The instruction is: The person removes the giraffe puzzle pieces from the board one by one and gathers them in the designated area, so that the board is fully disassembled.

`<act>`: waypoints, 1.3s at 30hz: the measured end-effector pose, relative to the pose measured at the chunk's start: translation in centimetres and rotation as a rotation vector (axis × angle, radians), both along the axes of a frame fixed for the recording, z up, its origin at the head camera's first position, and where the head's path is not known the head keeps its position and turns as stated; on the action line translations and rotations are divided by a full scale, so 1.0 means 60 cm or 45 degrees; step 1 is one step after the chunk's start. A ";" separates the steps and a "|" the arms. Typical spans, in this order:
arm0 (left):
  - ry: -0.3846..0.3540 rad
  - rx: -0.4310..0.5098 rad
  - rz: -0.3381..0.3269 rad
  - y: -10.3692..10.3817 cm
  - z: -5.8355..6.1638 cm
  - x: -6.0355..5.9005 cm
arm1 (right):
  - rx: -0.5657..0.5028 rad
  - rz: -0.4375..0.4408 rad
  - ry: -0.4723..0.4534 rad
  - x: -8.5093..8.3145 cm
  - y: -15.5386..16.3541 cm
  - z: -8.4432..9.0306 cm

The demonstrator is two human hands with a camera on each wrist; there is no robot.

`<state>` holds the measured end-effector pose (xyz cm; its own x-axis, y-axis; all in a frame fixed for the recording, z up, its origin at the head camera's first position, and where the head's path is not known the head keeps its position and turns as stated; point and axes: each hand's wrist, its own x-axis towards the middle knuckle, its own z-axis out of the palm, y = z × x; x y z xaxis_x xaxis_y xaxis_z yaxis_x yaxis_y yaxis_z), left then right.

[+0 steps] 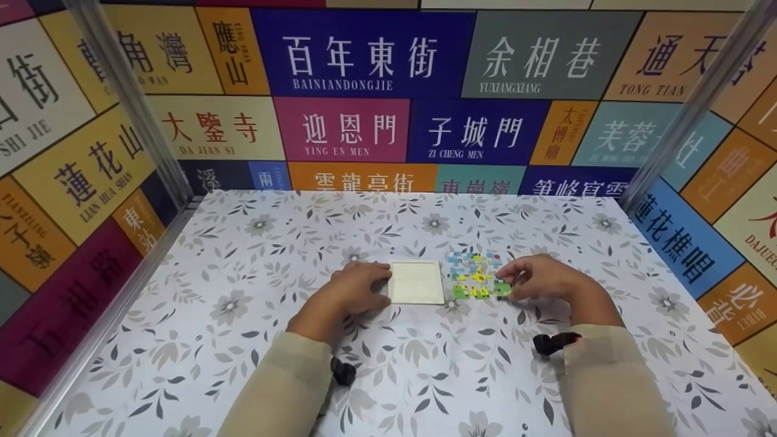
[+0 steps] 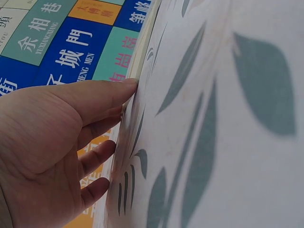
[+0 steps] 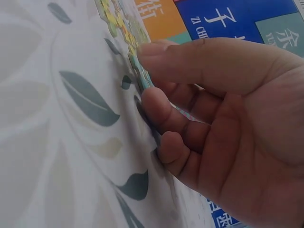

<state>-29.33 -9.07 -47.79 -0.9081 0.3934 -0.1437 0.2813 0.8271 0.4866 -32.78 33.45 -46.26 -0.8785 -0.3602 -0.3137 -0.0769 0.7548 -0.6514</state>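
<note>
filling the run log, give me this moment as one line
left hand rests at left edge of white board | right hand pinches right edge of colourful puzzle | both lie on floral tablecloth

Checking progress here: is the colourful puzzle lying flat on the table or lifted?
Mostly flat: the puzzle lies on the table; the right hand pinches its right edge.

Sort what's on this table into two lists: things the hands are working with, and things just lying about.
In use:
- colourful puzzle sheet, its right edge pinched by the right hand
- plain white card, its left edge touched by the left hand

Just there:
- floral tablecloth
- street-name wall panels
- metal corner posts
</note>
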 end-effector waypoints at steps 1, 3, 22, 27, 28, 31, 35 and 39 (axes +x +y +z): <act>-0.003 -0.004 0.000 0.000 0.000 0.000 | 0.002 -0.006 -0.007 -0.001 0.001 -0.001; -0.006 -0.008 0.003 0.000 0.001 -0.001 | 0.010 -0.004 -0.011 -0.002 0.002 -0.003; 0.010 -0.023 -0.018 -0.001 -0.004 -0.002 | -0.011 -0.020 -0.017 0.000 0.004 -0.005; 0.008 -0.014 -0.012 0.000 -0.004 -0.003 | -0.038 -0.039 -0.013 0.001 0.001 -0.002; 0.007 -0.014 -0.010 0.000 -0.004 -0.002 | -0.044 -0.048 -0.010 0.002 -0.001 -0.001; -0.002 -0.020 -0.004 0.001 -0.003 -0.002 | -0.051 -0.072 0.017 0.003 -0.009 0.003; -0.005 -0.026 -0.005 0.003 -0.003 -0.002 | -0.055 -0.085 0.099 0.003 -0.026 0.006; 0.004 -0.017 -0.006 0.002 -0.005 -0.003 | -0.071 -0.107 0.179 0.002 -0.050 0.010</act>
